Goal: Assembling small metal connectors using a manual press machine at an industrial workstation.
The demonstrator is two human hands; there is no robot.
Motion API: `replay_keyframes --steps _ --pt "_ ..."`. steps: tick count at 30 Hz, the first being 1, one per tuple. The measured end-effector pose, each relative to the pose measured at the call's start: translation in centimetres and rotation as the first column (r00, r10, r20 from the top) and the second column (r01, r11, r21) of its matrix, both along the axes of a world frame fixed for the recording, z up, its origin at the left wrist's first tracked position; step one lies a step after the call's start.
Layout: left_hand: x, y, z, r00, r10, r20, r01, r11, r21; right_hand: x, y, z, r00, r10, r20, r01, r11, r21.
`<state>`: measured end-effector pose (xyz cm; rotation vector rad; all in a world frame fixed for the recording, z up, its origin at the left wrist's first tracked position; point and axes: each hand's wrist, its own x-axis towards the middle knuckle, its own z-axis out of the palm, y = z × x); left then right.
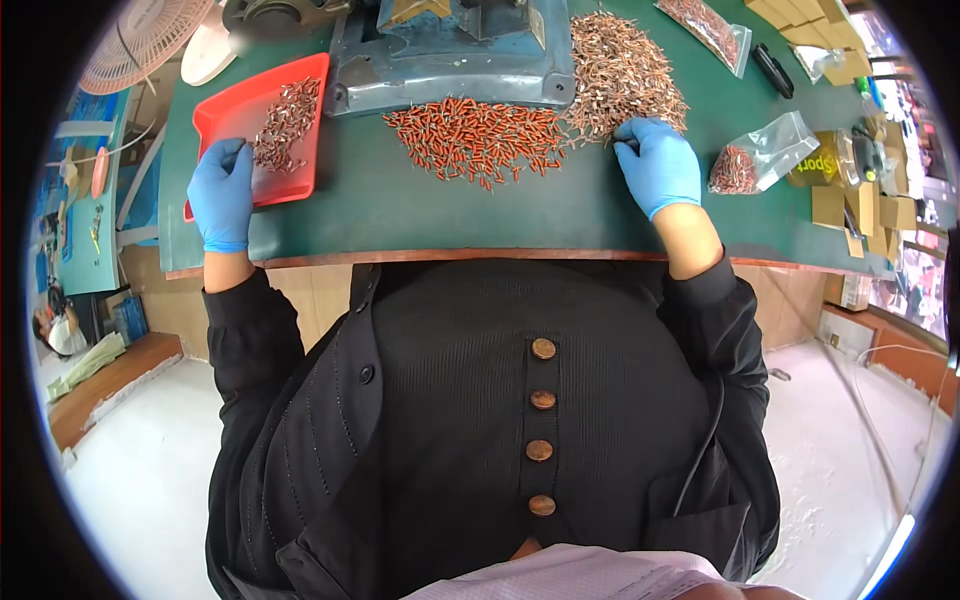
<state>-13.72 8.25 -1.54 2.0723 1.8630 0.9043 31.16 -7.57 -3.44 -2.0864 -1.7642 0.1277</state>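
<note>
My left hand (222, 197), in a blue glove, is over the left side of the red tray (312, 130). Its fingers are curled together; whatever they hold is too small to make out. Inside the tray lies a heap of small metal pieces (290, 118). My right hand (662, 168), also in a blue glove, rests its bent fingers at the near edge of a large pile of copper and silver coloured pieces (620, 75). Its fingertips are closed and partly hidden. Between the hands spreads a pile of small orange-red pieces with metal ends (475, 138).
A heavy blue-grey machine base (450, 85) stands at the back of the green table (440, 225). On the right are a clear bag of small parts (738, 170), another filled bag (705, 28), a black marker-like object (773, 70) and cardboard boxes (830, 205). A fan (140, 45) is at the far left.
</note>
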Motion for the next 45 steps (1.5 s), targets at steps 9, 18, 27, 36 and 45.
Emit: replay_keyframes --steps 9,18,27,36,45 --pt "9.8 -5.6 2.5 0.871 -0.486 0.071 0.477 0.871 0.115 1.0 -0.2 2.6 0.938 -0.152 -0.310 0.106 0.981 -0.162" --pt "12.9 -6.8 1.4 0.767 -0.638 0.065 0.630 0.769 0.108 -0.8 -0.3 2.6 0.993 -0.039 -0.115 0.003 0.953 -0.303" --pt "13.6 -7.7 1.1 0.682 -0.709 0.178 0.706 0.702 0.094 -2.8 -1.1 2.8 0.792 0.045 -0.608 -0.253 0.932 -0.261" --pt "16.0 -10.0 2.9 0.322 -0.752 0.575 0.936 0.346 -0.072 -8.8 -1.8 3.9 -0.178 -0.366 -0.914 -0.586 0.785 -0.200" --pt "15.2 -10.0 2.3 0.433 -0.677 0.595 0.865 0.498 -0.062 -10.5 -1.7 4.6 0.123 -0.183 -0.975 -0.429 0.876 -0.219"
